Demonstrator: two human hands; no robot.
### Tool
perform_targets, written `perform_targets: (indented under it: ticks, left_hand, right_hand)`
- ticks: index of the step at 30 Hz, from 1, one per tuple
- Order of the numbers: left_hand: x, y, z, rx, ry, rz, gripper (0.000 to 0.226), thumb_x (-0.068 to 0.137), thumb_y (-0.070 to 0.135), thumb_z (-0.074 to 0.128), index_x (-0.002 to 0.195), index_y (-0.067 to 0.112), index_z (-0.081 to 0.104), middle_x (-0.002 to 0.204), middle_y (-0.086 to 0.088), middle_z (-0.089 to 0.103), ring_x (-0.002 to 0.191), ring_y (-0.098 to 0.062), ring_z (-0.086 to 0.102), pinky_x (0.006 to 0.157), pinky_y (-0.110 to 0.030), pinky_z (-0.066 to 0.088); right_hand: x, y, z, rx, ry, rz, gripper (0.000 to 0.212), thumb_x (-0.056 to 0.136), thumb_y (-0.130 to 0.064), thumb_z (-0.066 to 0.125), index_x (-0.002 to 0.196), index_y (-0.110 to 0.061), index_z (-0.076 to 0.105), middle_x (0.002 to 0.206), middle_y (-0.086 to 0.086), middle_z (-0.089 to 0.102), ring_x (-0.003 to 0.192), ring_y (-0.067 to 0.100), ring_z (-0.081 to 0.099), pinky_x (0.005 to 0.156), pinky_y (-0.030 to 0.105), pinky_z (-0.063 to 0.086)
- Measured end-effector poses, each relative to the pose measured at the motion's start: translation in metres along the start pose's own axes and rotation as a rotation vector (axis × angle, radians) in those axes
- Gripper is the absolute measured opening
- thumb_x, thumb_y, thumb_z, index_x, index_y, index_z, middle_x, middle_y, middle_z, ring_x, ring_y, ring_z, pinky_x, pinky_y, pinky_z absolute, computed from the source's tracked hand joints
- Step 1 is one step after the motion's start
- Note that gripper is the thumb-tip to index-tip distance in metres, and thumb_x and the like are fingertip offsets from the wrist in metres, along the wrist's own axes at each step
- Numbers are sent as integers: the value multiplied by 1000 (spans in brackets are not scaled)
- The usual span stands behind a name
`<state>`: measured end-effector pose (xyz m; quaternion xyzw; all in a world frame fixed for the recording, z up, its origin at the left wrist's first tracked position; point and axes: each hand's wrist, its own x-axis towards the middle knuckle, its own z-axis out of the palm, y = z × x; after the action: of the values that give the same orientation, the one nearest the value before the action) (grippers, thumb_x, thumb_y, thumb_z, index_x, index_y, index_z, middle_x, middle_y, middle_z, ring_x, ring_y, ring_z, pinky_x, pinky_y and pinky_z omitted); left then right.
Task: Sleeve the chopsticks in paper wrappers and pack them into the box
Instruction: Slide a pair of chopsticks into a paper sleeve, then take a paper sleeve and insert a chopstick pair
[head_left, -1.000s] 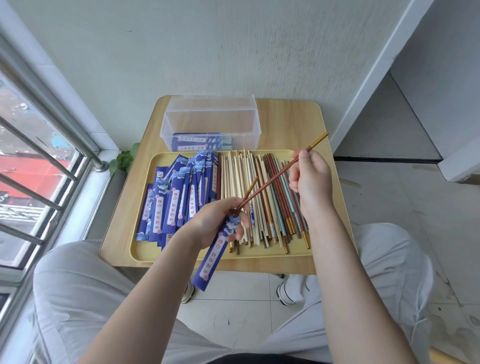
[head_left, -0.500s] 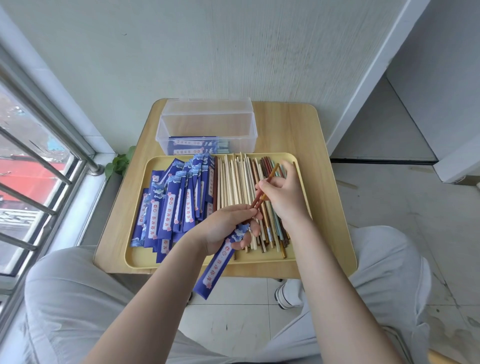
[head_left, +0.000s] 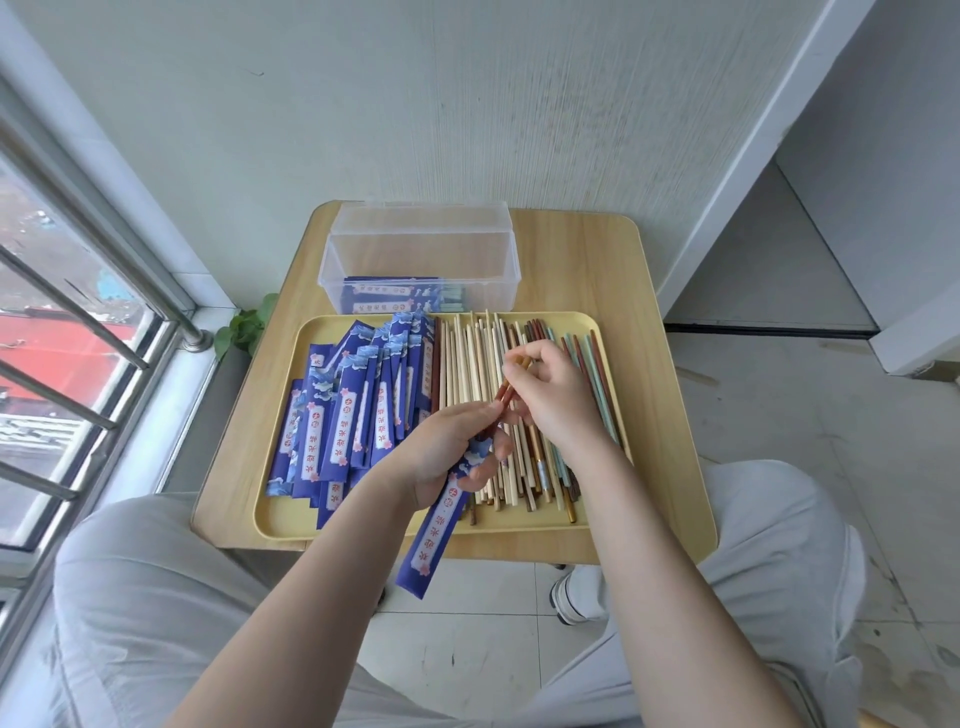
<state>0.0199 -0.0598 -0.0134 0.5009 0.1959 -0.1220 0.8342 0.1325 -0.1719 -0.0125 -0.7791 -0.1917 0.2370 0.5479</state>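
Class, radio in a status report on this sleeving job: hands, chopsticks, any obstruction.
Left hand gripping blue wrapper. Right hand pinching red-brown chopsticks, tips at wrapper mouth. Clear box open; nothing blocking.

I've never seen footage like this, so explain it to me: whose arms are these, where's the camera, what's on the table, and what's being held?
There is no machine: a seated person wears a camera on the head, looking down at their own hands. The left hand holds a blue paper wrapper; the right hand pinches a reddish chopstick pair, whose lower ends meet the wrapper's mouth. On the small wooden table a yellow tray carries empty wrappers and loose chopsticks. Behind it, a clear plastic box holds a few wrapped sets.
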Motion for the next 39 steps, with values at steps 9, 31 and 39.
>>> perform_targets:
  ticks: [9, 31, 39]
  left_hand:
    - [-8, 43, -1, 233, 60, -146, 24, 105, 30, 41, 96, 8, 43, 62, -8, 46, 41, -14, 39, 39, -22, 33]
    - [81, 144, -53, 1597, 595, 466, 31, 98, 30, 62, 125, 16, 65, 99, 2, 47, 82, -18, 48, 69, -34, 41]
    - [110, 167, -104, 1690, 721, 444, 33, 102, 32, 55, 132, 23, 65, 117, -5, 65, 114, -30, 51, 95, -36, 27]
  right_hand:
    - [15, -24, -18, 86, -252, 157, 21, 104, -22, 53, 106, -2, 57, 57, 1, 47, 44, 10, 34, 41, 22, 27]
    - [144, -60, -3, 402, 345, 249, 24, 106, -30, 45, 114, -8, 53, 69, 3, 49, 49, 12, 41, 37, 19, 32]
    - [180, -63, 5, 2, 202, 116, 27, 105, -28, 45, 106, -7, 61, 77, 6, 59, 66, 21, 55, 59, 32, 46]
